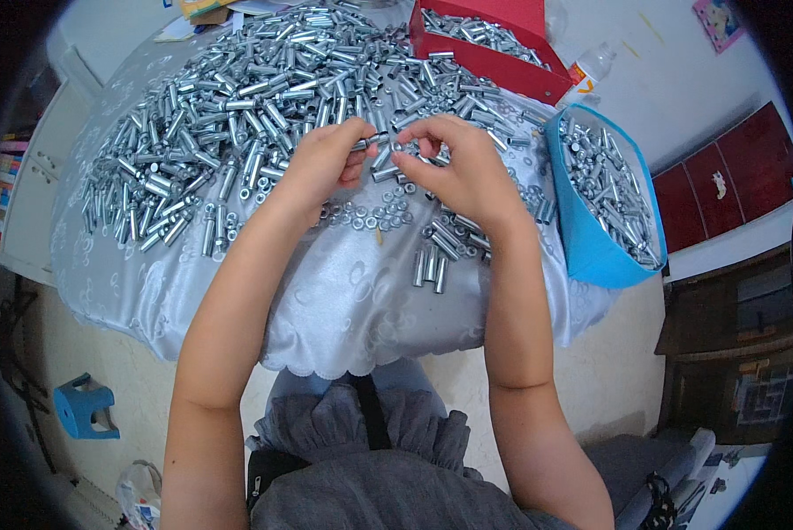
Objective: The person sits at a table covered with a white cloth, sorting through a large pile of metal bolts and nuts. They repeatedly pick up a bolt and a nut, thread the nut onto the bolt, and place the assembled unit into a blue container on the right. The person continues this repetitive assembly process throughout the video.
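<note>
Over the near middle of the pile, my left hand point(321, 163) is closed on a metal sleeve anchor point(378, 139), its end pointing right. Facing it a short way off, my right hand point(467, 168) pinches a small shiny ring, seemingly a nut point(397, 147), between thumb and forefinger. A heap of silvery sleeve anchors point(264, 97) spreads beyond and to the left of both hands. Below my hands lies a scatter of loose nuts point(388, 212). Several metal sleeves point(430, 267) lie close to my right wrist.
A white patterned cloth point(343, 300) covers the table. On the right stands a blue fabric bin point(591, 238) full of metal parts. A red box point(494, 66) with more parts sits at the far right, beside a clear bottle point(591, 66). A blue stool point(83, 411) stands on the floor at left.
</note>
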Demonstrator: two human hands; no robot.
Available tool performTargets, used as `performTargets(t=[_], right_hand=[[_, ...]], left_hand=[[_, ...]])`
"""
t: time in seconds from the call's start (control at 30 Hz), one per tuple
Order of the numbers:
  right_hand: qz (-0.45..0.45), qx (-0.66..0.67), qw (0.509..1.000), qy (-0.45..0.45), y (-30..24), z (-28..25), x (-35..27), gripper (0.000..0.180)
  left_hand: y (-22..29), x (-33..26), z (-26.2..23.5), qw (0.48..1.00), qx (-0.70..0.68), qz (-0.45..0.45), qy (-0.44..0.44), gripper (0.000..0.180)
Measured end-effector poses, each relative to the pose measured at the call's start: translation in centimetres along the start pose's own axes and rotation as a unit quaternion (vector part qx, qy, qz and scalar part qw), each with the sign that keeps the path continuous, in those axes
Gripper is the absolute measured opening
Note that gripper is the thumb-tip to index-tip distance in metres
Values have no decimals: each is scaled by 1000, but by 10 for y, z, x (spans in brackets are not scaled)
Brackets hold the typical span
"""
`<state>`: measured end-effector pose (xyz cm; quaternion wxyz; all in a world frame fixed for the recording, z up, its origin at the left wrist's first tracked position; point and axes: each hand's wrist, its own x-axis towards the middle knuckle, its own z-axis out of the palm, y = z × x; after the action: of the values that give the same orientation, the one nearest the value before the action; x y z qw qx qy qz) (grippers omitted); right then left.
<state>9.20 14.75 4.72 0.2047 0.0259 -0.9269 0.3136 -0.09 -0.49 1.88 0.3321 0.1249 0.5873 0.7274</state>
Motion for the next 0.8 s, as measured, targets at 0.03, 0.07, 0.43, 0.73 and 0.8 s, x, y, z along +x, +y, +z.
performTargets(t=[0.03,0.07,0.43,0.73,0.8], right_hand=[[-5,19,1000,7,-1,2,1,24],[-11,38,999,15,-3,4,2,24],[-6,143,990,11,-1,16,5,24],[-57,137,988,35,1,19,5,24],[-66,124,990,30,2,17,6,22]], left_hand=[[0,0,1,1000,-2,4,7,22],[0,0,1,1000,-1,4,5,21],[-1,-2,-1,998,43,46,15,20],[2,-4,3,996,64,32,58,32],[-1,-2,3,992,82,42,90,35]])
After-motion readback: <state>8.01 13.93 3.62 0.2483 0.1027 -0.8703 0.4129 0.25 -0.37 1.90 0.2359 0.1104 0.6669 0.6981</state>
